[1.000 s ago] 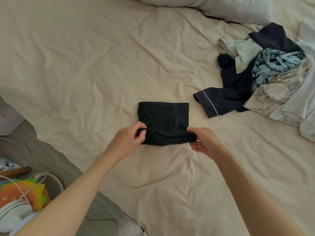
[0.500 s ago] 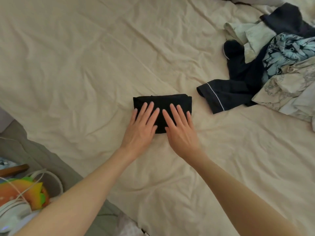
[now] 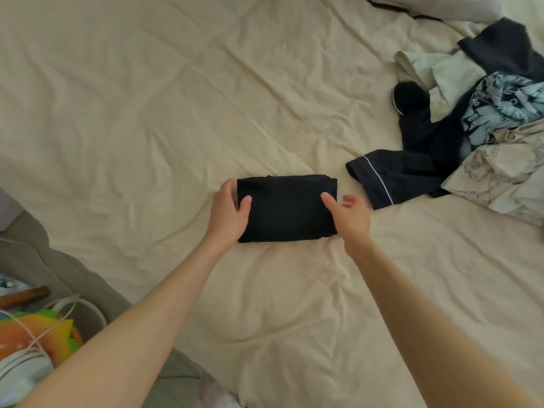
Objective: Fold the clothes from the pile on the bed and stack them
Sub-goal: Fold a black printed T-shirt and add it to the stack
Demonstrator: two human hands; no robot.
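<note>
A folded black garment [image 3: 287,212] lies as a small rectangle in the middle of the cream bed sheet [image 3: 147,113]. My left hand [image 3: 228,214] grips its left edge, thumb on top and fingers curled round the side. My right hand [image 3: 353,216] pinches the right edge, thumb on the cloth and fingers just outside it. The pile of unfolded clothes [image 3: 482,128] sits at the right: a navy piece with white piping, a blue leaf print, pale and beige pieces.
A pillow [image 3: 441,7] lies at the top right behind the pile. Off the bed's lower left edge stand a colourful orange and green object [image 3: 32,337], white cables and a white device [image 3: 20,375]. Wrinkled sheet spreads left and beyond the garment.
The garment's near half was folded away over itself. Both hands then pressed flat on the bundle. Now they have moved apart to grip its left and right edges.
</note>
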